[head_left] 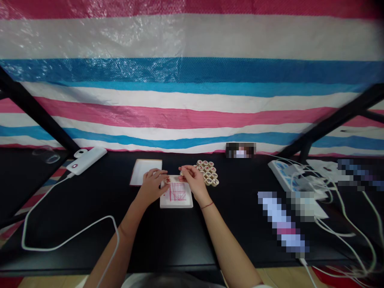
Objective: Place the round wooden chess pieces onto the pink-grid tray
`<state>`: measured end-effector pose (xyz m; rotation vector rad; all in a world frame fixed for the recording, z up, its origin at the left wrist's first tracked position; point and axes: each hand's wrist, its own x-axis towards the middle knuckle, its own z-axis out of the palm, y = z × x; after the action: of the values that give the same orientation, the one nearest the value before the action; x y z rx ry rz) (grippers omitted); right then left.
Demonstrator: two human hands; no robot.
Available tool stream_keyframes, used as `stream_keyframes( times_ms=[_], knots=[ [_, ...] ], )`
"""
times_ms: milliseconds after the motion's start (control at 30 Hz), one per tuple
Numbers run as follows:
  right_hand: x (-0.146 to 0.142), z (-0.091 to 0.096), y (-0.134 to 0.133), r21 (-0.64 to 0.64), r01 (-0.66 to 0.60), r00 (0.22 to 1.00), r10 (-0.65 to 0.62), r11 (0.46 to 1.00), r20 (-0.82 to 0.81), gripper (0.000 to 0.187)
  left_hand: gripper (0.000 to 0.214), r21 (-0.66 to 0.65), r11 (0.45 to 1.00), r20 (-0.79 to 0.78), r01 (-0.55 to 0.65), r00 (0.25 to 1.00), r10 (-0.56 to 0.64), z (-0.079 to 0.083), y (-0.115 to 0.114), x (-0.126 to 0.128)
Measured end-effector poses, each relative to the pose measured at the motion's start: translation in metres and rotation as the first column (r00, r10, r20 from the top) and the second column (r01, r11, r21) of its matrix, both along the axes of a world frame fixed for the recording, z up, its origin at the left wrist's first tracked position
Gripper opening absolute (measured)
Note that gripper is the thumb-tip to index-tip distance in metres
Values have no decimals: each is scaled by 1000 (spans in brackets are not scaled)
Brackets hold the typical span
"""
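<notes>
A small white box (177, 200) with a red grid printed on it lies on the black table (90, 208). My left hand (152, 185) rests at the box's left corner, fingers curled around a round wooden game piece (167, 180) with a red mark. My right hand (193, 179) hovers over the box's far right corner, its fingers pinched together; what they hold, if anything, is too small to name. A cluster of several round wooden pieces (208, 172) lies just right of my right hand.
A flat white lid or tray (146, 171) lies left of my hands. At the far left sits a white power bank (87, 159) with a looping cable (60, 244). A power strip (285, 174) and tangled white cables (336, 224) crowd the right side. A striped tarp (192, 80) hangs behind.
</notes>
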<state>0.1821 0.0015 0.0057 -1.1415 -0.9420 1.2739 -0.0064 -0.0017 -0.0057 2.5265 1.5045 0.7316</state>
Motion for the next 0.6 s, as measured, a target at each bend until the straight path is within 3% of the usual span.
stream_keyframes(
  times_ms=[100,200,300,400,600],
  knots=[
    [-3,-1,-2,30,-44,997,43,999,58,38,34,23,998,-55,-50,997,51,2,-2,2],
    [-4,0,-6,102,-116,970,90,988,228,27,40,28,996,-95,-81,992,83,4,-1,5],
    [-6,4,-13,234,-212,864,71,949,498,17,33,11,996,-133,-84,987,85,5,0,7],
    [-9,5,-17,309,-326,722,25,893,691,23,33,-24,997,-140,-69,988,65,5,1,7],
    [-17,-4,-15,306,-491,589,52,816,807,38,59,-117,993,-83,-5,997,-4,8,-1,-3]
  ],
)
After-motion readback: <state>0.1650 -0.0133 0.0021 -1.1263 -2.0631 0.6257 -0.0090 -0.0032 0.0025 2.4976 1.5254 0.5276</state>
